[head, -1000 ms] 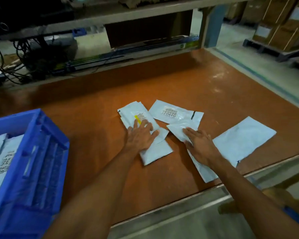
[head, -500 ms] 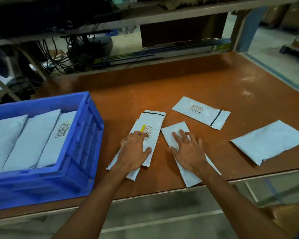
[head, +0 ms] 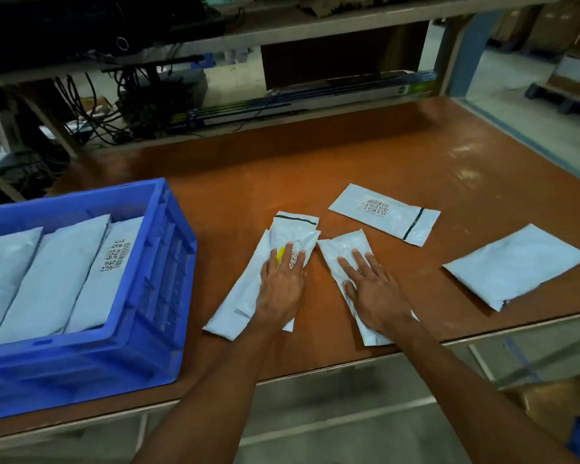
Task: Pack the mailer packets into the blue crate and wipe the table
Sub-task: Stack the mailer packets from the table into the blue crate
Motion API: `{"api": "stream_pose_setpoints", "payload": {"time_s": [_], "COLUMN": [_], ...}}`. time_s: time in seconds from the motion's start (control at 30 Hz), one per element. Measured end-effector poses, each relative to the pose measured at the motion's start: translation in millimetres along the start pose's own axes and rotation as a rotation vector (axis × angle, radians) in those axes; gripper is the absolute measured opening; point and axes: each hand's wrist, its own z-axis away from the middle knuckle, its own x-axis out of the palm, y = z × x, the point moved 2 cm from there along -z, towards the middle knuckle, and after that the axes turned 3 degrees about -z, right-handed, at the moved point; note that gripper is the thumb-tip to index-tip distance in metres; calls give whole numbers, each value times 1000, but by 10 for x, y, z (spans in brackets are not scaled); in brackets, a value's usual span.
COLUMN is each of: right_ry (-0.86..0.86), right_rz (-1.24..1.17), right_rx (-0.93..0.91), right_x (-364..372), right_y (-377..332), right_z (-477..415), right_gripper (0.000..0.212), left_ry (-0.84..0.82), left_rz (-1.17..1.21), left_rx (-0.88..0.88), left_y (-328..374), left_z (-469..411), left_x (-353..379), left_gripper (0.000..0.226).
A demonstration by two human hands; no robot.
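Under the left hand (head: 282,289), pale crinkled mailer packets (head: 241,306) lie overlapped.

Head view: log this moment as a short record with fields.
blue crate: on the table, left side
crated packets: at least three, side by side
left hand: flat on overlapping packets
right hand: flat on single packet
untouched: barcoded packet, large packet
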Motion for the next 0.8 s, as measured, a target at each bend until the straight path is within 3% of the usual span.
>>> {"api": "stream_pose_setpoints", "payload": {"time_s": [0.2,0.33,0.4,0.5,0.63,0.7,0.8], "right_ry": [-2,150,301,509,626,592,530], "right_rz": [-170,-301,-305,-370,-390,-382,-354], "right_rx": [57,54,-14,-135,-257,-303,-344], "right_x": [-177,-649,-1045,-1638,-2060,-2081,-1941], "right_y": [-165,-537,-891,-1539,-2544,-3081,-3811], "right_z": [76,-13,-127,-258,-383,-434,-476], "right_gripper": [53,46,45,42,41,41,39], "left_ry": [12,288,498,595,763,677,525], "left_rz": [-56,-136,-41,105,-162,-287,-248], "left_rx": [77,214,177,49,121,61,-60], "left_y": [-53,-167,-314,-725,-1617,-2152,-2749], "left_z": [58,222,377,568,939,1095,1265], "left_x": [-278,-1072,-1544,-2167,-2711,-2706,-2558], "left_gripper": [56,42,38,41,27,22,25]}}
